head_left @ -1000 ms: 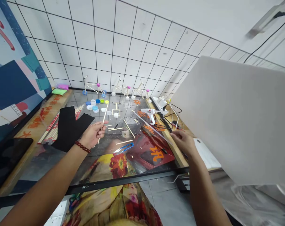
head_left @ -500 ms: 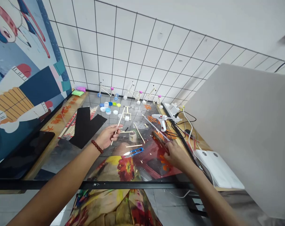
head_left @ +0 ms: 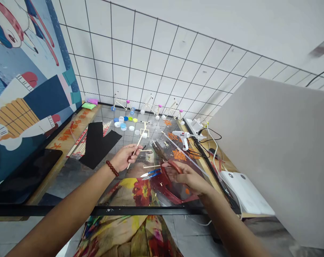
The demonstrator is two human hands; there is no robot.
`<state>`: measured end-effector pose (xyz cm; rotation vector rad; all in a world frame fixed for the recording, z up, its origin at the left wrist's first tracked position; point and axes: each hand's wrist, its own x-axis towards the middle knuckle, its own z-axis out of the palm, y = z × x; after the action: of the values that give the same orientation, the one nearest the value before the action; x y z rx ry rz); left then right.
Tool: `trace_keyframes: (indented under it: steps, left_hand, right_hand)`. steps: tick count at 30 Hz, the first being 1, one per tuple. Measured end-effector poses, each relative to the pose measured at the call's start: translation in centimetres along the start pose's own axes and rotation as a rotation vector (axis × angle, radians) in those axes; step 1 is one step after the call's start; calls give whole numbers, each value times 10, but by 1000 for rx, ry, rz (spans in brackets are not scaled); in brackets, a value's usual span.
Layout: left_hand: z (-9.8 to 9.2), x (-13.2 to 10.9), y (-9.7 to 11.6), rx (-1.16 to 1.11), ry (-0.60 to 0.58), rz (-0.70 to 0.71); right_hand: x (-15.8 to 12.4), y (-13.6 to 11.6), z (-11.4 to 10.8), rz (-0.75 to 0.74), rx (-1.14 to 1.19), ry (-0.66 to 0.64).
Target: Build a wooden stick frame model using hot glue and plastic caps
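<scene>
My left hand, with a beaded bracelet on the wrist, is closed on a thin wooden stick that slants up and away. My right hand grips red-handled scissors, slightly blurred, their dark blades pointing up and left towards the stick but apart from it. Between the hands lie blue thread snips, a short stick and a small pale cylinder. Just beyond the left hand stands a small stick frame with a white cap at its base.
Three stick figures with caps as bases line the back. Loose bottle caps lie before them. A white glue gun and cables are right, beside a clear glue stick. Black sheets and a dark tablet are left.
My right hand has lifted the scissors off the table's right side and swung them left towards the middle. My left hand with the stick has shifted slightly right.
</scene>
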<state>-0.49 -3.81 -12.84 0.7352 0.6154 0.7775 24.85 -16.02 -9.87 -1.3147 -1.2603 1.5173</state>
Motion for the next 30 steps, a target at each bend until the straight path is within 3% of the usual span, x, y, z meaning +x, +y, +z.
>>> trace_keyframes:
  steps: [4, 8, 13, 19, 26, 30]
  left_hand:
    - [6, -5, 5, 11, -8, -16]
    - [10, -10, 7, 54, -60, -34]
    - [12, -10, 3, 114, -92, -59]
    - [12, -9, 3, 195, -43, -68]
    - [10, -8, 0, 310, -28, -9]
    - [8, -6, -3, 373, -15, 19]
  right_hand:
    - [14, -8, 20, 16, 3, -34]
    - [21, -12, 27, -2, -131, -11]
    - [24, -11, 29, -190, -446, -81]
    - [27, -3, 29, -389, -958, 32]
    - [27, -4, 31, -392, -991, -10]
    - [25, -3, 31, -330, -955, 50]
